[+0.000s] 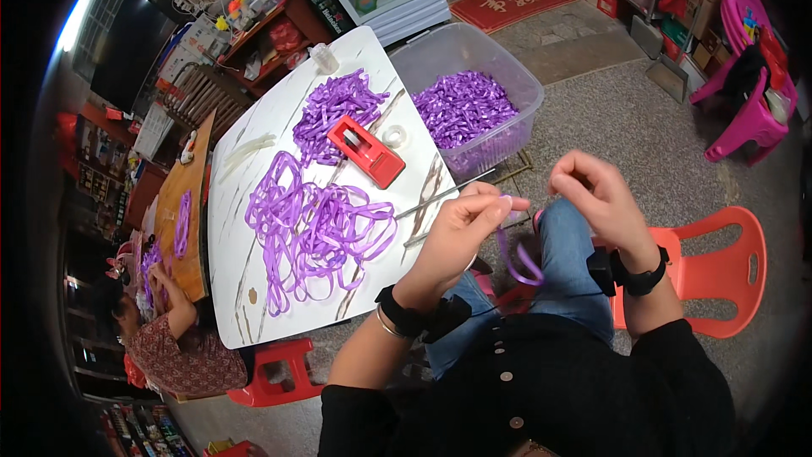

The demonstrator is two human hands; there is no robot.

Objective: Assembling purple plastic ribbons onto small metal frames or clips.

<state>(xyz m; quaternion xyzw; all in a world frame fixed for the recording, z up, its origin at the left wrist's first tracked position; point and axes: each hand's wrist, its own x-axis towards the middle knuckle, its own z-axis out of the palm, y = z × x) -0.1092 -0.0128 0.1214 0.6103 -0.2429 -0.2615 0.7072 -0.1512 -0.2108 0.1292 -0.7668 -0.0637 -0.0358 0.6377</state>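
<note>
Over my lap, my left hand [461, 233] is closed in a pinch on a purple ribbon [524, 269], whose loose end curls down above my jeans. To its right and a little higher, my right hand [602, 199] has its fingers curled together; whatever they may hold is too small to see. On the white marbled table [233, 267] lies a tangle of long purple ribbons [321, 228]. Behind it are a heap of short purple ribbon pieces [334, 114], a red tape dispenser [368, 152] and a roll of clear tape [394, 136].
Beyond the table stands a clear plastic bin [529, 89] holding many purple ribbon pieces [465, 110]. An orange chair [719, 288] is at my right, a pink chair [753, 101] farther off. At far left another person [186, 338] handles purple ribbon at a wooden table [186, 228].
</note>
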